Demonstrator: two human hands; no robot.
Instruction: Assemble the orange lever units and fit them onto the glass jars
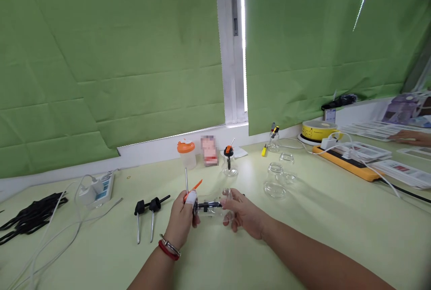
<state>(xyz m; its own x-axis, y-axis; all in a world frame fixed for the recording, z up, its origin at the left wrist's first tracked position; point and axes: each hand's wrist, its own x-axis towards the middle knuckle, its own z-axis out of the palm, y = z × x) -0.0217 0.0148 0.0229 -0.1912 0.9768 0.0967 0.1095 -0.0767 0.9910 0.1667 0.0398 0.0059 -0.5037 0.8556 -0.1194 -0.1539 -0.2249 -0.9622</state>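
A transparent glass jar (215,211) lies sideways between my hands, a black shaft visible inside it. My left hand (182,216) grips the dark lid at the jar's left end; a metal rod (186,180) and an orange pointed piece (198,185) stick out there. My right hand (245,213) is wrapped around the jar's wide base at the other end. Left of my hands, two black fittings with metal rods (148,207) rest on the table. Beyond, a similar jar with a black and orange top (229,162) stands upright.
Open glass jars (274,184) stand to the right; another jar holds screwdrivers (274,139). An orange-lidded cup (186,153) is at the back. Power strips (104,189), cables and black straps (32,213) lie leftward. Far right, another person's hand (409,137) rests by printed sheets beyond an orange power strip (350,164).
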